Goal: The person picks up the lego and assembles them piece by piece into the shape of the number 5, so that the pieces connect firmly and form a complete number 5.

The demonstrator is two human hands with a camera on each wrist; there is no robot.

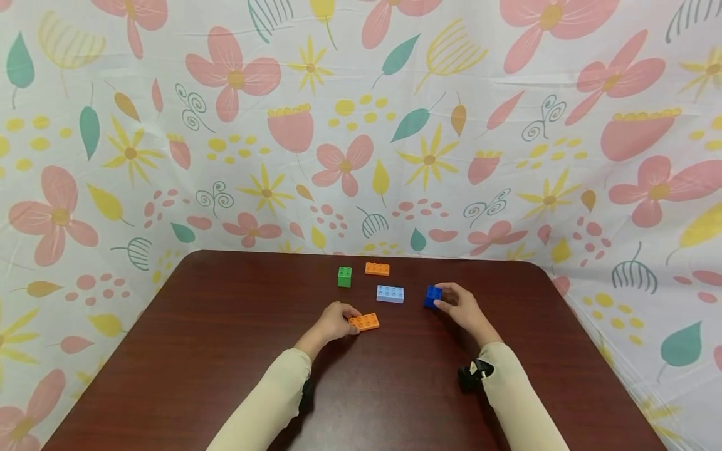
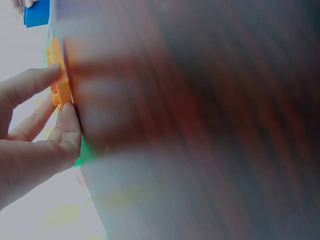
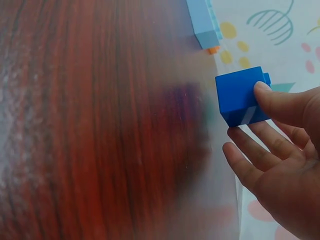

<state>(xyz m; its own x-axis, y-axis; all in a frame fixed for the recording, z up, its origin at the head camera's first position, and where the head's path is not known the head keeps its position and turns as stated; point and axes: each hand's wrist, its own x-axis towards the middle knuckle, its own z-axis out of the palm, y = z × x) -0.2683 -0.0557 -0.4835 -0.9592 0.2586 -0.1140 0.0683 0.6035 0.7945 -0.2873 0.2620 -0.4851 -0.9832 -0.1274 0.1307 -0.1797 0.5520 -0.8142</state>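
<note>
Between thumb and fingers, my left hand (image 1: 336,321) pinches one end of a flat orange building brick (image 1: 365,322), low over the table; the left wrist view shows the same orange brick (image 2: 61,75) edge-on. A dark blue square brick (image 1: 433,297) is in the grip of my right hand (image 1: 461,307), off to the right. In the right wrist view, the thumb lies on one side of the blue brick (image 3: 242,96) and fingertips touch its underside. A light blue brick (image 1: 390,294) lies between and beyond the hands. Farther back are a green brick (image 1: 345,277) and a second orange brick (image 1: 377,269).
All of this is on a dark brown wooden table (image 1: 225,351). A white cloth (image 1: 350,81) with flower and leaf prints hangs behind its far edge and along the sides. Black wrist gear (image 1: 475,376) is strapped below the right hand.
</note>
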